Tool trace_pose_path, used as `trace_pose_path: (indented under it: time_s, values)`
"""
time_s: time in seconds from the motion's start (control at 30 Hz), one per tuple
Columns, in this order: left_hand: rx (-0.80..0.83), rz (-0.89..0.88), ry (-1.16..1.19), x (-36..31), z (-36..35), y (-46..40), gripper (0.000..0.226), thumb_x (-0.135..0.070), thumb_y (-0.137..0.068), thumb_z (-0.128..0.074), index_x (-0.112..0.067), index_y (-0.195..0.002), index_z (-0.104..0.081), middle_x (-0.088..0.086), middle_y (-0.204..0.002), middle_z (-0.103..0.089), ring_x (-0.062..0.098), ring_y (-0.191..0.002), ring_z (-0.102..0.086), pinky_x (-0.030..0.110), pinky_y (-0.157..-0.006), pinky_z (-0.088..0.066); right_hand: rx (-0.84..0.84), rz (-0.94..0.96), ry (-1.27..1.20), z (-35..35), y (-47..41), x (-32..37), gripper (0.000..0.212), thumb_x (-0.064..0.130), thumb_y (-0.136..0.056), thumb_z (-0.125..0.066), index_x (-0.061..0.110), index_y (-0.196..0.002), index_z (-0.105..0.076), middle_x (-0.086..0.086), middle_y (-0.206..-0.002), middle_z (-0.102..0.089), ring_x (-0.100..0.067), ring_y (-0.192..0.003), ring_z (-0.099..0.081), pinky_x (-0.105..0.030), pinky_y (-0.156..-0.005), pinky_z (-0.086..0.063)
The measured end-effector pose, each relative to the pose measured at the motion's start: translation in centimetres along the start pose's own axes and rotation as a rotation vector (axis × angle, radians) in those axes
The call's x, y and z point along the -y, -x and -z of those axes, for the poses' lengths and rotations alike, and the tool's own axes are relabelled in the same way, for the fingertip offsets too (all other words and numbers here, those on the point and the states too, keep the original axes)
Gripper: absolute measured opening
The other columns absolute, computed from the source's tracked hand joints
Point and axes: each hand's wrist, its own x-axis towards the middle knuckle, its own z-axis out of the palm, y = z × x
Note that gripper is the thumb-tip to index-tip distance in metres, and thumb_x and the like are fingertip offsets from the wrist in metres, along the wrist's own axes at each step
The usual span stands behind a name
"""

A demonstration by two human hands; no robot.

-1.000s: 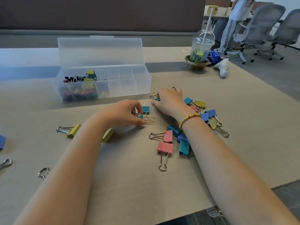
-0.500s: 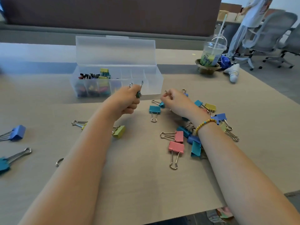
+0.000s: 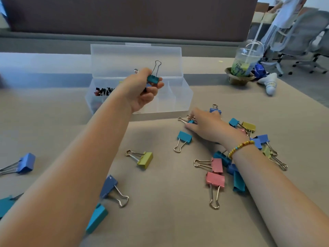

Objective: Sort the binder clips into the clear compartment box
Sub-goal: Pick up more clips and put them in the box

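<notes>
My left hand (image 3: 142, 90) is raised over the clear compartment box (image 3: 185, 97) and grips a small teal binder clip (image 3: 153, 78), wire handle pointing up. The box's lid stands open; its left compartments hold small dark and coloured clips (image 3: 103, 91). My right hand (image 3: 206, 126) lies low on the table with its fingertips on another small teal clip (image 3: 190, 121). A larger teal clip (image 3: 184, 138) lies just in front of that hand. Several pink, blue, yellow and teal clips (image 3: 216, 179) are scattered around my right wrist.
A yellow clip (image 3: 145, 160), a blue clip (image 3: 108, 187) and a teal clip (image 3: 97, 218) lie near my left forearm; more blue ones (image 3: 26, 164) at the left edge. An iced drink cup (image 3: 246, 59) stands at the back right. Office chairs and a person stand beyond.
My left hand has lifted its teal clip up and forward to above the box. My right hand has reached down to a small teal clip on the table.
</notes>
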Motion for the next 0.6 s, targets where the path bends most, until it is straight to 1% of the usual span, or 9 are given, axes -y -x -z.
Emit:
trace_pose_path:
  time_s: [0.03,0.13,0.23,0.3,0.33,0.4,0.47,0.53,0.6]
  values:
    - [-0.007,-0.014,-0.012,-0.2,0.1,-0.2,0.029,-0.027,-0.099,-0.033,-0.007,-0.086,-0.05,0.003,-0.073,-0.053,0.003,-0.034,-0.033,0.011,-0.029,-0.023,-0.009,0.013,0.018,0.1,0.1,0.2,0.031,0.042,-0.097,-0.041,0.015,-0.113,-0.044,0.001,-0.089,-0.048,-0.019,-0.085,-0.042,-0.035,-0.087,-0.028]
    - [-0.039,-0.06,-0.035,-0.7,0.9,-0.6,0.032,-0.029,-0.1,-0.033,-0.009,-0.085,-0.052,0.001,-0.067,-0.051,0.003,-0.033,-0.032,0.011,-0.03,-0.022,-0.019,0.066,0.015,0.0,0.6,0.5,0.028,0.037,-0.099,-0.036,0.013,-0.108,-0.045,-0.001,-0.089,-0.056,-0.02,-0.084,-0.05,-0.032,-0.08,-0.031]
    - [-0.062,-0.093,-0.038,-1.6,2.1,-0.8,0.032,-0.027,-0.101,-0.031,-0.01,-0.083,-0.051,-0.001,-0.064,-0.047,0.003,-0.033,-0.031,0.01,-0.03,-0.021,-0.077,0.138,0.206,-0.3,0.4,0.9,0.022,0.028,-0.1,-0.032,0.011,-0.103,-0.045,-0.007,-0.096,-0.062,-0.023,-0.084,-0.055,-0.03,-0.075,-0.034]
    - [-0.089,-0.106,-0.058,-2.2,2.7,-0.8,0.032,-0.026,-0.101,-0.03,-0.011,-0.082,-0.051,-0.001,-0.064,-0.046,0.003,-0.032,-0.031,0.01,-0.03,-0.021,-0.115,0.139,0.239,-0.1,0.5,1.0,0.019,0.023,-0.1,-0.032,0.01,-0.104,-0.045,-0.01,-0.098,-0.062,-0.025,-0.083,-0.054,-0.029,-0.071,-0.034]
    - [-0.107,-0.112,-0.084,-2.5,3.0,-0.8,0.033,-0.027,-0.101,-0.031,-0.011,-0.081,-0.052,-0.001,-0.064,-0.047,0.003,-0.03,-0.032,0.011,-0.029,-0.022,-0.133,0.121,0.167,0.3,0.6,1.2,0.019,0.022,-0.1,-0.031,0.01,-0.106,-0.044,-0.011,-0.096,-0.062,-0.026,-0.081,-0.053,-0.03,-0.068,-0.034]
    - [-0.149,-0.142,-0.172,-2.7,3.7,-0.9,0.034,-0.028,-0.101,-0.032,-0.011,-0.081,-0.054,-0.001,-0.066,-0.052,0.003,-0.03,-0.033,0.012,-0.029,-0.024,-0.177,0.089,-0.098,1.3,0.9,1.7,0.022,0.023,-0.102,-0.028,0.009,-0.108,-0.044,-0.012,-0.09,-0.06,-0.026,-0.075,-0.051,-0.032,-0.063,-0.036]
    - [-0.195,-0.183,-0.285,-2.8,4.4,-1.1,0.034,-0.03,-0.101,-0.033,-0.012,-0.082,-0.055,0.0,-0.07,-0.059,0.003,-0.035,-0.035,0.013,-0.03,-0.026,-0.269,0.096,-0.334,2.7,0.7,2.8,0.025,0.026,-0.102,-0.026,0.009,-0.106,-0.044,-0.01,-0.086,-0.061,-0.021,-0.068,-0.05,-0.032,-0.061,-0.038]
    - [-0.224,-0.211,-0.382,-2.7,5.0,-1.3,0.035,-0.031,-0.101,-0.032,-0.013,-0.082,-0.055,0.001,-0.076,-0.064,0.005,-0.042,-0.034,0.013,-0.032,-0.027,-0.339,0.14,-0.449,3.9,-0.1,4.4,0.022,0.025,-0.103,-0.028,0.011,-0.103,-0.045,0.003,-0.081,-0.059,-0.006,-0.061,-0.045,-0.014,-0.052,-0.034]
    - [-0.251,-0.237,-0.482,-2.8,5.6,-1.6,0.036,-0.033,-0.101,-0.031,-0.015,-0.08,-0.054,0.001,-0.081,-0.066,0.007,-0.045,-0.032,0.014,-0.034,-0.029,-0.384,0.194,-0.503,4.9,-1.7,6.2,0.017,0.022,-0.102,-0.031,0.013,-0.099,-0.045,0.012,-0.075,-0.052,-0.004,-0.058,-0.04,-0.008,-0.049,-0.033]
